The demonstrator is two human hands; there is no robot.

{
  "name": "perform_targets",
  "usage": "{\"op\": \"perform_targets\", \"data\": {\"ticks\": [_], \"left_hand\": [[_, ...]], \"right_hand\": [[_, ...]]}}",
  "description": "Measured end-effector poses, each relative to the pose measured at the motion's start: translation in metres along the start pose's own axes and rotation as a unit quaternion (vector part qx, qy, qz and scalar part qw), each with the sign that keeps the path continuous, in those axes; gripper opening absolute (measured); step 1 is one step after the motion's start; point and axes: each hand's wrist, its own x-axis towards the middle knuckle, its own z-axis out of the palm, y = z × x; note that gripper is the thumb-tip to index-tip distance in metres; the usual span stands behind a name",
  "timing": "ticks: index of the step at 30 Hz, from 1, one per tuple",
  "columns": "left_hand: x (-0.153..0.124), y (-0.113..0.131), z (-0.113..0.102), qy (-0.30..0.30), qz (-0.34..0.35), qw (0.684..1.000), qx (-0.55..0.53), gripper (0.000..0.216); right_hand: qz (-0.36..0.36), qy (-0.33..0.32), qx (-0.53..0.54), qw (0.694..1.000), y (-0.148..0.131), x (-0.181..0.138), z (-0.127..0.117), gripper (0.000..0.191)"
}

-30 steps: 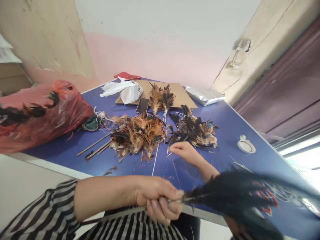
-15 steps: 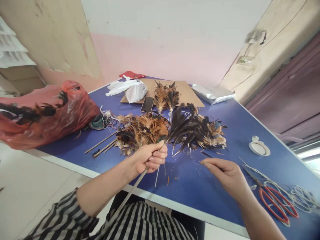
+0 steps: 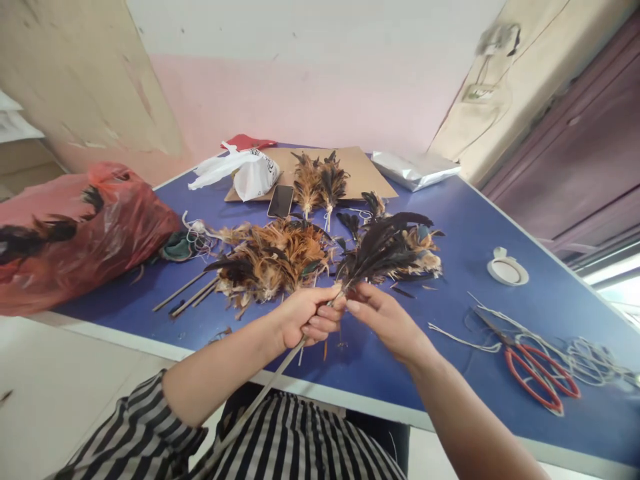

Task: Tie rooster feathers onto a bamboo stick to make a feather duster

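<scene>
My left hand (image 3: 320,319) is closed round a thin stick (image 3: 277,377), which slants from my lap up over the table. Long black feathers (image 3: 380,243) fan out from the stick's upper end, like a feather duster. At the base of these feathers, my right hand (image 3: 383,317) has its bent fingers pressed in, almost touching the left. What its fingertips grip is hidden. Beneath and beyond lie a pile of brown feathers (image 3: 275,257) and, partly covered by the held feathers, more loose dark ones.
Red-handled scissors (image 3: 537,373), white string (image 3: 590,360) and a roll of tape (image 3: 507,270) lie at right. A red plastic bag (image 3: 105,233) with feathers stands left, near several sticks (image 3: 193,297). Behind are feather bunches (image 3: 320,180), a phone (image 3: 281,201), a white bag (image 3: 255,175) and a silver packet (image 3: 415,170).
My right hand, which held a thin thread drawn out to the right, has moved left to the feather base. The black feathers now lean further right. The view has shifted slightly.
</scene>
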Motion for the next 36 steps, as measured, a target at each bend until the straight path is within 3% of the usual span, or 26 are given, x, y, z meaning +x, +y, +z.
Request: {"op": "perform_targets", "data": {"ticks": [3, 6, 8, 11, 15, 19, 23, 28, 32, 36], "left_hand": [[0.001, 0.002, 0.0, 0.022, 0.024, 0.999, 0.023, 0.03], [0.001, 0.003, -0.004, 0.033, 0.043, 0.998, 0.044, 0.029], [0.003, 0.002, -0.007, 0.045, 0.054, 0.995, 0.064, 0.029], [0.008, 0.0, -0.012, 0.062, 0.06, 0.993, 0.084, 0.033], [0.014, -0.003, -0.016, 0.074, 0.047, 0.995, 0.055, 0.032], [0.017, -0.004, -0.02, 0.065, 0.036, 0.997, 0.025, 0.033], [0.018, -0.006, -0.025, 0.042, 0.036, 0.998, 0.009, 0.034], [0.019, -0.008, -0.023, 0.068, 0.033, 0.997, 0.009, 0.032], [0.019, -0.01, -0.023, 0.085, 0.031, 0.996, 0.009, 0.032], [0.02, -0.01, -0.027, 0.06, 0.025, 0.998, 0.003, 0.033]], "right_hand": [[0.053, 0.002, 0.079, 0.995, 0.012, 0.002, 0.016, 0.028], [0.079, 0.105, 0.107, 0.986, 0.027, 0.0, 0.02, 0.029], [0.034, 0.176, 0.068, 0.981, 0.034, -0.004, 0.02, 0.025], [-0.092, 0.231, -0.084, 0.965, 0.038, -0.014, 0.02, 0.017], [-0.243, 0.181, -0.328, 0.895, 0.038, -0.027, 0.015, 0.021], [-0.224, 0.127, -0.428, 0.866, 0.039, -0.03, 0.013, 0.021], [-0.139, 0.13, -0.398, 0.898, 0.045, -0.029, 0.022, 0.023], [-0.016, 0.124, -0.274, 0.954, 0.049, -0.026, 0.032, 0.028], [0.002, 0.118, -0.207, 0.971, 0.044, -0.022, 0.034, 0.026], [0.004, 0.141, -0.176, 0.974, 0.037, -0.023, 0.033, 0.021]]}}
